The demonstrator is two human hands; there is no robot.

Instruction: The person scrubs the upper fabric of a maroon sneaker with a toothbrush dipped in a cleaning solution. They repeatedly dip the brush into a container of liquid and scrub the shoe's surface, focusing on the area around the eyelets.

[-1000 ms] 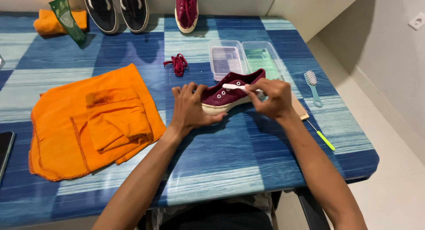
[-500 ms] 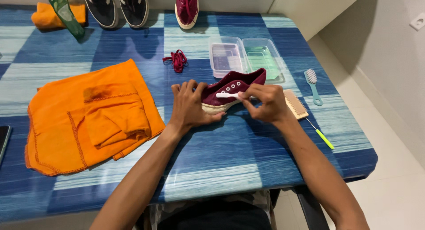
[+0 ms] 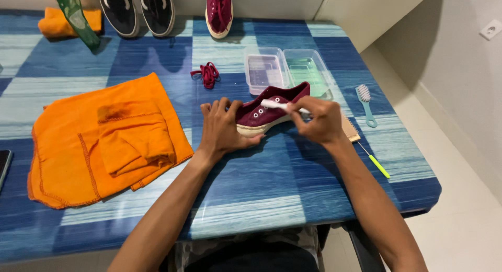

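A maroon sneaker (image 3: 272, 107) with a white sole lies on the blue checked table (image 3: 261, 199), toe pointing left, laces out. My left hand (image 3: 222, 128) presses on its toe and holds it down. My right hand (image 3: 319, 120) grips a small white brush (image 3: 277, 105) whose head rests across the shoe's eyelet area.
A loose maroon lace (image 3: 208, 74) lies behind the shoe. Two clear plastic trays (image 3: 285, 68) stand behind it. An orange cloth (image 3: 104, 138) is at left. A light blue brush (image 3: 365, 102), a green-handled brush (image 3: 376, 162), a second maroon shoe (image 3: 218, 10), two black shoes (image 3: 137, 10) and a green tube (image 3: 78, 21) are around.
My right hand has shifted the brush a little along the top of the shoe. My left hand keeps its hold on the toe.
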